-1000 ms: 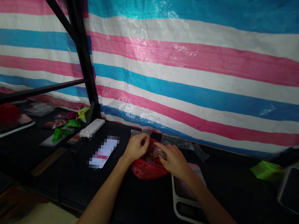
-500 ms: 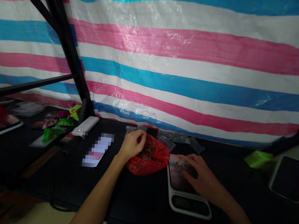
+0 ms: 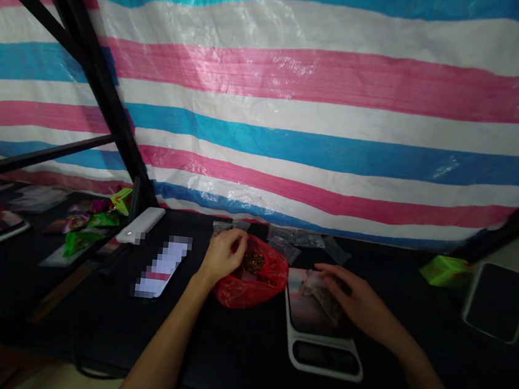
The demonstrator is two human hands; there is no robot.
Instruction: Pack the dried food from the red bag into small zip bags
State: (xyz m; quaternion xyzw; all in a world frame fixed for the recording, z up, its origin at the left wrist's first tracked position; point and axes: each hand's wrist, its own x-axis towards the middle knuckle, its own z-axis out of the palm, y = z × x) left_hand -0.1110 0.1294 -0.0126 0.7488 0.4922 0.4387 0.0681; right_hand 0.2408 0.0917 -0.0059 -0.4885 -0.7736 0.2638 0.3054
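My left hand (image 3: 224, 254) is closed in a pinch at the left rim of a red plastic bag (image 3: 242, 293). Brown, grainy bits (image 3: 255, 261) lie inside the bag. A white kitchen scale (image 3: 290, 346) with a dark display stands to the right of it. On its platform rests a small clear plastic bag (image 3: 323, 299) with brownish contents, partly hidden by my right hand. My right hand (image 3: 354, 300) hovers over the scale's right side, its fingers stretched out and apart beside the small bag.
Several clear plastic bags (image 3: 310, 239) lie along the back. Left are a phone (image 3: 163, 268), a white device (image 3: 142, 224) and green packets (image 3: 83, 241). A yellow-green packet (image 3: 446, 271) and a dark-faced tablet-like object (image 3: 498, 302) sit right. Black metal bars (image 3: 99, 88) frame a striped sheet (image 3: 327, 78).
My right hand has drawn back to the right and its fingers have straightened, so more of the small bag shows. My left hand stays at the red bag. The view has shifted slightly.
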